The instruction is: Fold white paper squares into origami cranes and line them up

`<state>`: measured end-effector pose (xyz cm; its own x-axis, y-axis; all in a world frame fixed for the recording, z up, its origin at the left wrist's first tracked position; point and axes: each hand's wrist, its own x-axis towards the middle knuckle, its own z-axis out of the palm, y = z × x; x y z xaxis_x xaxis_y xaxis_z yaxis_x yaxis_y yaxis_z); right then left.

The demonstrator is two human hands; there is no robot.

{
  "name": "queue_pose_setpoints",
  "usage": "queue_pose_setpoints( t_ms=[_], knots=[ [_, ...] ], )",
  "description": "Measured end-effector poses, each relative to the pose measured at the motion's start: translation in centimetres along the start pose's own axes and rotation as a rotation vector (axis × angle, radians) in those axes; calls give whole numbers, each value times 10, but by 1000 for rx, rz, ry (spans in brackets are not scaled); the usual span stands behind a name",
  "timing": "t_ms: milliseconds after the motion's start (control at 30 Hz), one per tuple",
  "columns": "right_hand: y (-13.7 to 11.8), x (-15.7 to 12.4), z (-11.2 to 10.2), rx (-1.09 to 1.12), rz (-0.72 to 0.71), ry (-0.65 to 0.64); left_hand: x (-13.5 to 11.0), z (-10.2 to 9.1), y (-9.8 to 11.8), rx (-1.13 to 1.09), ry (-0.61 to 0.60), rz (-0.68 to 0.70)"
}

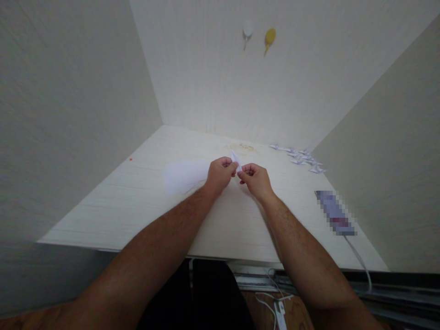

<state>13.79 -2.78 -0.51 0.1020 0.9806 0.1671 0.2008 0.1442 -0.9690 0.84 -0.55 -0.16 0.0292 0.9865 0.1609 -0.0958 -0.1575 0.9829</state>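
A small folded piece of white paper is held up over the middle of the table, its pointed end upward. My left hand pinches it from the left between thumb and fingers. From the right, my right hand grips its lower end, thumb against fingertips. To the left lie flat white paper sheets, partly hidden behind my left hand and forearm. Several folded paper cranes stand grouped at the table's back right.
A blurred-out device, seemingly a phone, lies on the right of the white table, with a cable running over the front edge. Walls enclose three sides. Two hooks, white and yellow, hang on the back wall. A power strip lies below.
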Motion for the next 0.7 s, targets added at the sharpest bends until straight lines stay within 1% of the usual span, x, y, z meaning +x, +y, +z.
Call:
queue_pose_setpoints(
  t_ms=[100,233,333,433,500,600,700],
  knots=[
    [-1,-1,-1,-23,9,-31,1,-1,-2,-3,-4,17],
    [-3,-2,-2,-40,21,-22,3,-2,-6,-15,-26,20],
    [-2,-1,-4,-55,-16,64,5,-3,-7,-8,-31,1],
    [-3,-2,-4,-121,-141,220,5,-3,-5,23,-19,-28],
    [-5,-3,-4,-180,-207,275,4,-2,-5,77,-22,-22],
    [-7,-4,-4,-211,-221,262,3,-2,-5,181,-61,46],
    [-5,-3,-4,-187,-195,243,3,-2,-6,217,-92,108]
  ],
)
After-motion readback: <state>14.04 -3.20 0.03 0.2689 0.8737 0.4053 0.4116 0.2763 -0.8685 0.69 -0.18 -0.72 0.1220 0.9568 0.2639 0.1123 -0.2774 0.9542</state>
